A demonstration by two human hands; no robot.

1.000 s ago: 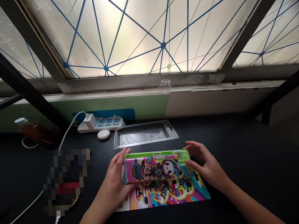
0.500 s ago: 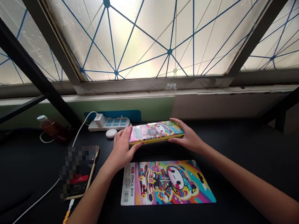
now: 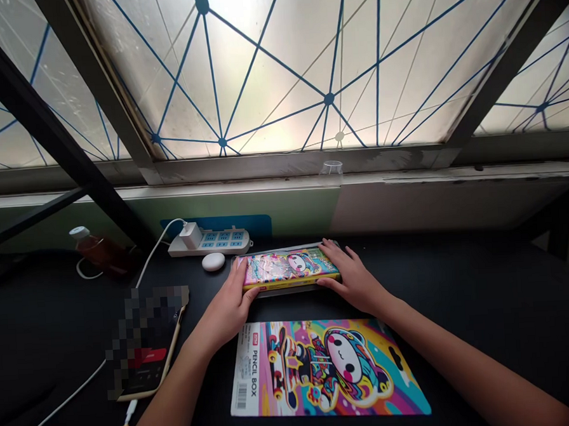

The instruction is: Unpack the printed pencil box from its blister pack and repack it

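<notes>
- A frosted window (image 3: 267, 67) crossed by thin blue lines looms behind a black surface (image 3: 464, 280).
- A glossy multicoloured cardboard "PENCIL BOX" backing card (image 3: 326, 370) lies flat on the surface, just nearest the person.
- A pink-and-green cartoon-printed pencil box (image 3: 287, 269) sits in a clear plastic blister tray (image 3: 288, 291), just beyond the card.
- The person's left hand (image 3: 225, 305) and right hand (image 3: 355, 279) clasp the box's opposite ends, each grip closed on it.
- Behind them stand a white power strip (image 3: 210, 243), a small white oval object (image 3: 213, 262) and an amber bottle (image 3: 98, 251).
- A pixelated phone (image 3: 146, 347) lies left.
</notes>
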